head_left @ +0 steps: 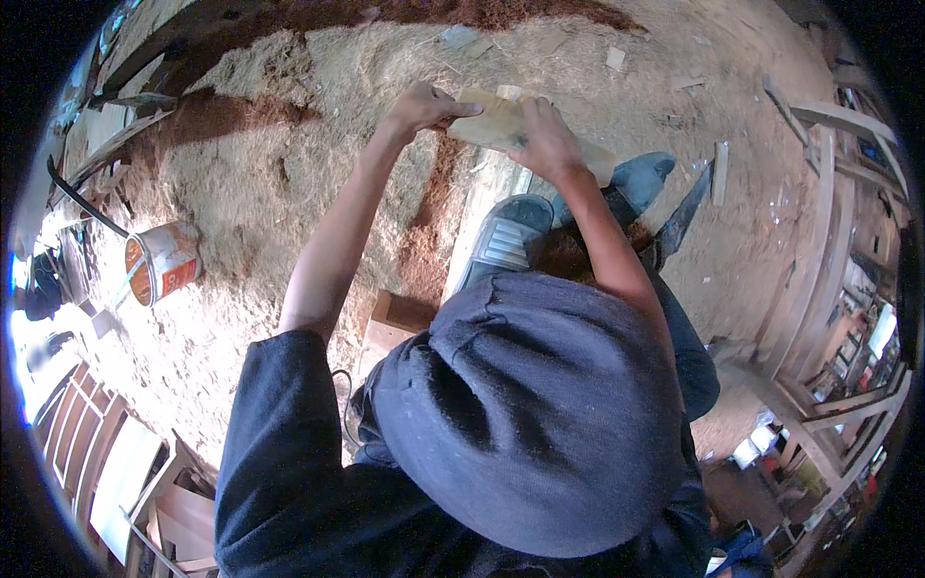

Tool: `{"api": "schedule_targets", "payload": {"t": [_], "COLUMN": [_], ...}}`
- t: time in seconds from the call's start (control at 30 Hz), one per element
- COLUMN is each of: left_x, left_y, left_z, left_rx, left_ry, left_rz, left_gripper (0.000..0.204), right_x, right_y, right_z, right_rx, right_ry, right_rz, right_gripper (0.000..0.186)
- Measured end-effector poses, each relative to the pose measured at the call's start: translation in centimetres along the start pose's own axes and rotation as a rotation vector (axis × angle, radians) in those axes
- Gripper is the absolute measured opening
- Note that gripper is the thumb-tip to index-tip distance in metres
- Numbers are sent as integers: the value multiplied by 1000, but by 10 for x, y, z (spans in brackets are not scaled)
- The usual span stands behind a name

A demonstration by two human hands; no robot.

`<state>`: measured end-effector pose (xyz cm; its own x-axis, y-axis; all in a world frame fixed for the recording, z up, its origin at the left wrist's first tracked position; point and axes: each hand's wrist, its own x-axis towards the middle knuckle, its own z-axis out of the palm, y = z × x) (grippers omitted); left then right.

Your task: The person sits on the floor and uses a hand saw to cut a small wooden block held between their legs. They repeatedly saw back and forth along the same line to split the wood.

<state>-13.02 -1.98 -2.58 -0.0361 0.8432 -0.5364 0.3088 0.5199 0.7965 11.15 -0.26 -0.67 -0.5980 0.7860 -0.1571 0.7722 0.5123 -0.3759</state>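
Both hands are working far centre over a sawdust-covered floor (289, 183). The left hand (424, 108) is gripping the left end of a pale wooden piece (496, 123), fingers curled over its top edge, thumb stretched along it. The right hand (544, 140) is pressing down on the same piece just right of the left hand, fingers closed over it; whether it is also holding something small under the palm cannot be told. The wooden piece is sitting on top of a long pale plank (482, 207), which is running from far to near toward the person. Two shoes are resting near it: a grey-soled shoe (506, 241) on the plank just below the hands, a blue shoe (636, 178) to the right. A dark hooded garment (530, 414) is filling the near centre, hiding the lower body. A red-and-white tin can (162, 262) is lying on its side well to the left. Wooden frames (106, 453) are leaning near left, more timber pieces (829, 125) stacked far right. A reddish sawdust strip (434, 202) is running beside the plank.
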Motion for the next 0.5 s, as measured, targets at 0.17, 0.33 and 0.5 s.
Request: {"api": "schedule_targets", "payload": {"t": [0.17, 0.33, 0.5], "left_x": [-16, -19, -7], "left_y": [22, 14, 5], "left_z": [2, 6, 3], "left_rx": [-12, -166, -92], "left_ry": [-3, -58, -27], "left_rz": [-26, -26, -35], "left_gripper": [46, 45, 43], "right_x": [-3, -7, -6], "right_y": [1, -9, -10], "right_z": [0, -3, 4], "right_rx": [18, 8, 4], "right_ry": [23, 43, 82], "right_rz": [31, 74, 83], "right_gripper": [71, 60, 53]}}
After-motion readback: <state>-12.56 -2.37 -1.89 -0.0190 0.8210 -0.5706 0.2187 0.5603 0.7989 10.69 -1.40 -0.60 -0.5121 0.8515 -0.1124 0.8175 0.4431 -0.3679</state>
